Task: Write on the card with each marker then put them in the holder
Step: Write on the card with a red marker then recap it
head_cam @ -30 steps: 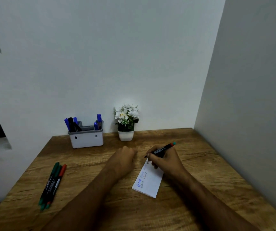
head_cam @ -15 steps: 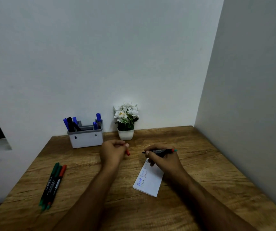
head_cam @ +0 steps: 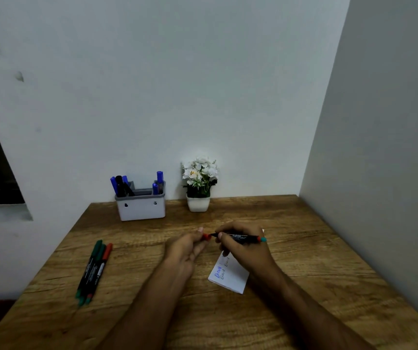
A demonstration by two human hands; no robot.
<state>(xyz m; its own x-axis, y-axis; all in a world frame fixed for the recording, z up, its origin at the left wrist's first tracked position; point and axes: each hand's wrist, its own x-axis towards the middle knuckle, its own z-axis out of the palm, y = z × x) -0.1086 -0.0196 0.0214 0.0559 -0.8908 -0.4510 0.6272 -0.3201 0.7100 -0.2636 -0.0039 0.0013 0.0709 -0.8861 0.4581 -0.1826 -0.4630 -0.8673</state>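
Red cap (head_cam: 206,236) pinched in the left hand (head_cam: 186,248), lined up with the tip of the marker (head_cam: 240,237) gripped level by the right hand (head_cam: 243,251), looks set for recapping. Beneath lies the card (head_cam: 229,276) on the table (head_cam: 304,248); the holder (head_cam: 141,207) waits at the back, three markers (head_cam: 94,269) left.

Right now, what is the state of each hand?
Left hand: pinches the red cap.
Right hand: grips the black-barrelled marker above the card.

Holder (head_cam: 141,209) left of plant (head_cam: 199,184)
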